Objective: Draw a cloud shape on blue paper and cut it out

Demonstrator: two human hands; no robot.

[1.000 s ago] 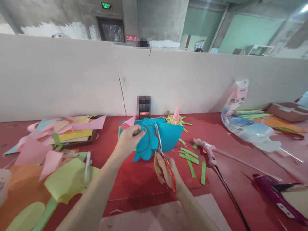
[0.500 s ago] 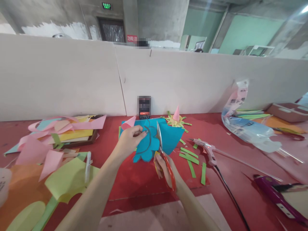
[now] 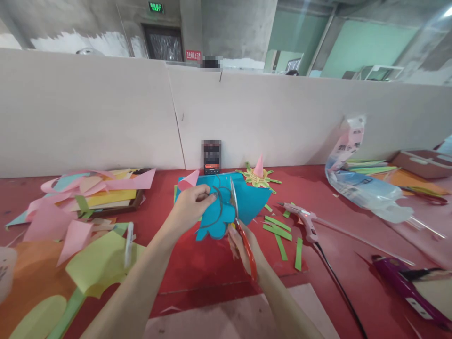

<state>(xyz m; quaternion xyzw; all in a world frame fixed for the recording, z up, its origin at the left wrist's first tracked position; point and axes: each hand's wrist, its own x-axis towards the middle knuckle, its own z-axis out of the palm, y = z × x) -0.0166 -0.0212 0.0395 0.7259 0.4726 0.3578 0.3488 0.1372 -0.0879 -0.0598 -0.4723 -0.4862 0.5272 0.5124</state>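
A sheet of blue paper with dark drawn curves and a scalloped lower edge is held up over the red table. My left hand pinches its left side between thumb and fingers. My right hand is wrapped round the handles of red-handled scissors. The scissors' blades point away from me and lie along the blue paper, between the scalloped part and a loose flap on the right. Behind the sheet, a pink paper cone stands on a yellow-green paper flower.
Green paper strips lie right of my hands, beside a pink glue gun with a black cord. Coloured paper scraps and a white marker are at left. A purple tool lies at right. A phone leans on the white partition.
The scissors' blades have come closer together on the blue paper, and my right fingers have shifted slightly. My left hand keeps its pinch in nearly the same place.
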